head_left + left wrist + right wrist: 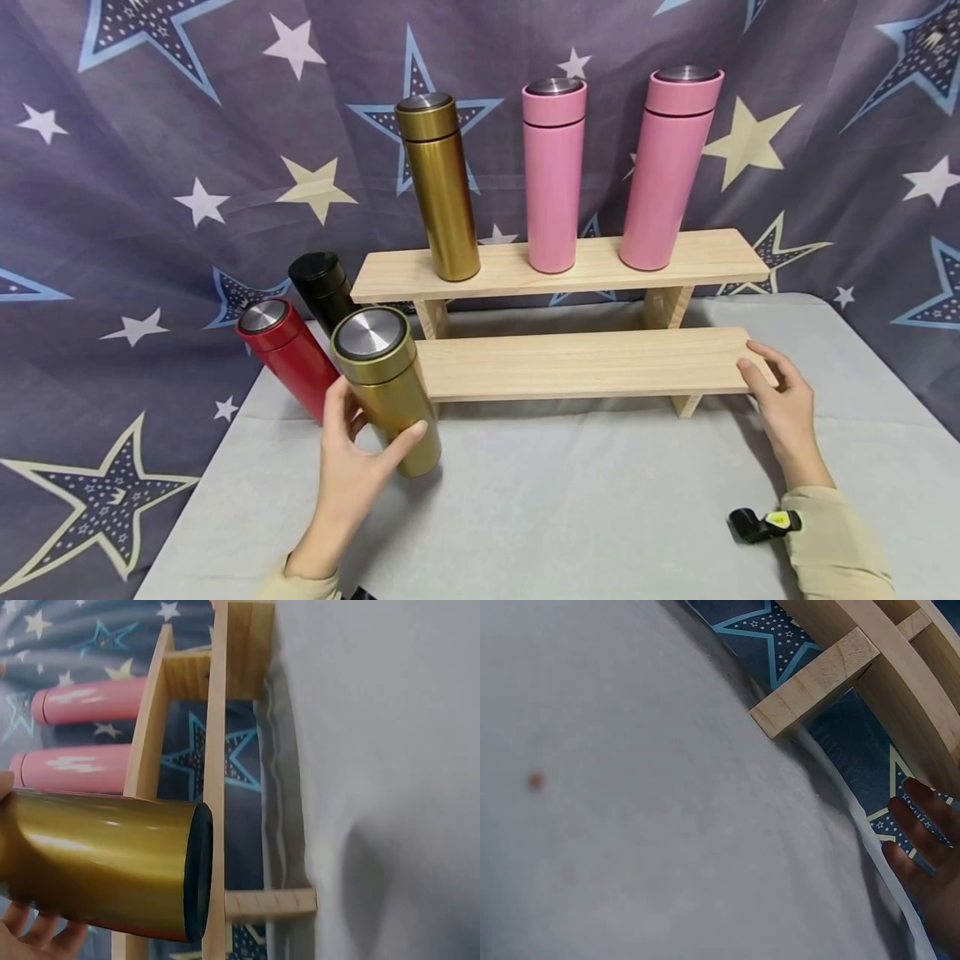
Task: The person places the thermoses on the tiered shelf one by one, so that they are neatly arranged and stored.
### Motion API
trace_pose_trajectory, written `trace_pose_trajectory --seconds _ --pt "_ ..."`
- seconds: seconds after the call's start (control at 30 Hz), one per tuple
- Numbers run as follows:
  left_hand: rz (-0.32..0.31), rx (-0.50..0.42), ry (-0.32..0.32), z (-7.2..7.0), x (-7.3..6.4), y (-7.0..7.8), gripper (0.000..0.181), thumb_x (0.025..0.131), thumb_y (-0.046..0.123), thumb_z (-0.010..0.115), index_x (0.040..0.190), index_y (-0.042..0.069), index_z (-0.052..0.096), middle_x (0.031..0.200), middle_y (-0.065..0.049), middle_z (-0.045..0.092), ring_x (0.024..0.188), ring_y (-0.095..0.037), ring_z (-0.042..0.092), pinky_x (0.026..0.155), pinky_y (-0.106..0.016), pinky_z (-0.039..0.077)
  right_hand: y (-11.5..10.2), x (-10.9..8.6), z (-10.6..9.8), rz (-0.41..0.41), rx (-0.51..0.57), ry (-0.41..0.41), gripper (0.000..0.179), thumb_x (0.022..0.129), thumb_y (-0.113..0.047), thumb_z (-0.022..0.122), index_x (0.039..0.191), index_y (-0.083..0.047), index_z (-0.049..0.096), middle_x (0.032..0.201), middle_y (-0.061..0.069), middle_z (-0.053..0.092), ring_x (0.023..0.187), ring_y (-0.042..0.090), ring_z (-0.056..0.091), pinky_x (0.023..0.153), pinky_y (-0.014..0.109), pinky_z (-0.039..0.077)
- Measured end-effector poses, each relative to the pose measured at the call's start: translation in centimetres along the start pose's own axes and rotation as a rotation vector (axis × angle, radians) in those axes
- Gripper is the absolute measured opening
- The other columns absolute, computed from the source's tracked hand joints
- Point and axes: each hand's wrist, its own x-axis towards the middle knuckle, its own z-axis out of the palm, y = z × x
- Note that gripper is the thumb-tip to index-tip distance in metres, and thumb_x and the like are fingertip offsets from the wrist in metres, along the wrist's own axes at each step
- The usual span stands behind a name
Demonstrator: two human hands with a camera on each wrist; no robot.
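Observation:
My left hand [360, 467] grips a gold thermos bottle [393, 408] with a steel-topped lid, thumb on its near side. In the left wrist view the bottle's dark base [199, 871] is clear of the table, before the two-tier wooden shelf. My right hand [783, 408] rests at the right end of the lower board [585, 363]; in the right wrist view several of its fingers [915, 825] stretch out beside the board. Close left of the held bottle, a red thermos [292, 354] and a black thermos [324, 287] stand on the table.
On the upper board [498, 271] stand another gold thermos [442, 196] and two pink ones, one in the middle [553, 183] and one at right [667, 179]. A grey cloth covers the table [570, 500]. Behind hangs a star-patterned curtain [247, 142].

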Motion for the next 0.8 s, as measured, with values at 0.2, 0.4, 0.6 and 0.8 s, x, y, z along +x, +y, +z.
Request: trace_pose_trajectory --seconds 0.2,0.4,0.6,0.8 --pt "-0.058 -0.002 -0.062 1.4 0.3 0.5 0.082 0.068 0.001 0.089 0.139 0.009 0.048 0.122 0.003 0.056 0.107 -0.018 0.058 0.09 -0.02 0.047 0.0 0.0 0.0 -0.003 -0.015 0.004 0.038 0.093 -0.014 0.07 0.13 -0.018 0.066 0.105 -0.019 0.062 0.086 -0.002 0.058 0.071 0.006 0.046" --pt "-0.088 -0.044 -0.125 3.0 0.7 0.7 0.08 0.069 0.005 0.09 0.138 0.012 0.049 0.127 0.001 0.055 0.109 -0.018 0.058 0.092 -0.025 0.048 0.0 0.0 0.0 0.0 -0.019 0.003 0.039 0.093 -0.015 0.07 0.131 -0.017 0.065 0.107 -0.019 0.061 0.087 -0.002 0.057 0.071 0.006 0.046" --pt "-0.074 -0.073 -0.194 4.7 1.0 1.1 0.086 0.07 0.01 0.091 0.143 0.018 0.046 0.13 0.002 0.054 0.113 -0.019 0.057 0.093 -0.037 0.049 0.0 0.0 0.1 0.006 -0.035 0.007 0.039 0.093 -0.016 0.07 0.132 -0.017 0.065 0.108 -0.019 0.06 0.087 -0.002 0.057 0.071 0.006 0.046" --pt "-0.063 -0.08 -0.242 6.5 1.1 1.6 0.088 0.07 0.011 0.091 0.144 0.02 0.044 0.13 0.0 0.053 0.112 -0.019 0.056 0.094 -0.043 0.049 0.0 0.0 0.0 0.005 -0.029 0.003 0.039 0.093 -0.016 0.07 0.132 -0.018 0.065 0.106 -0.018 0.061 0.086 -0.002 0.057 0.071 0.006 0.046"
